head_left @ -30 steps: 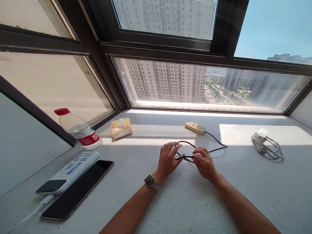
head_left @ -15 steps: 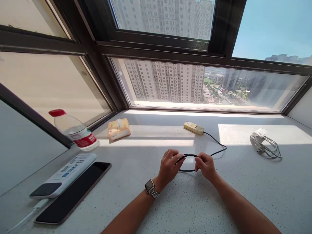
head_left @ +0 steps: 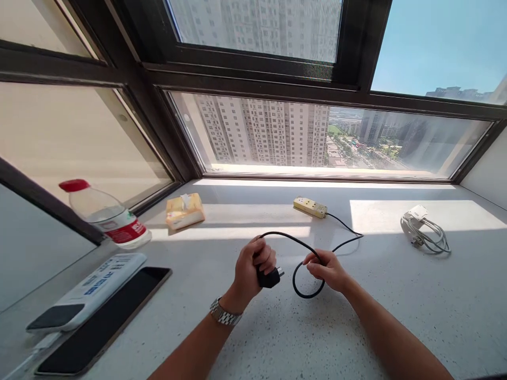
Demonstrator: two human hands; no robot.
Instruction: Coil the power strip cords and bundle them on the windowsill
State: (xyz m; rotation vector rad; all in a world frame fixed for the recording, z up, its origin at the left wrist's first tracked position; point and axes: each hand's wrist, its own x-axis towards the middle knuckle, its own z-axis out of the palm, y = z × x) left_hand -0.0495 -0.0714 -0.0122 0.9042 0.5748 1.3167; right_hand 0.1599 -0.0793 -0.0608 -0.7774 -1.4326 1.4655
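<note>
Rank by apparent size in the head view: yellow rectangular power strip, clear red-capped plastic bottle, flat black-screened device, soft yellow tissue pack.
1. Black-screened device, its nearness to the camera likely enlarging it
2. Red-capped bottle
3. Tissue pack
4. Power strip

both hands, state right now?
Left hand: closed around the black plug, prongs sticking out.
Right hand: closed on the black cable, pinching it beside a loop.
</note>
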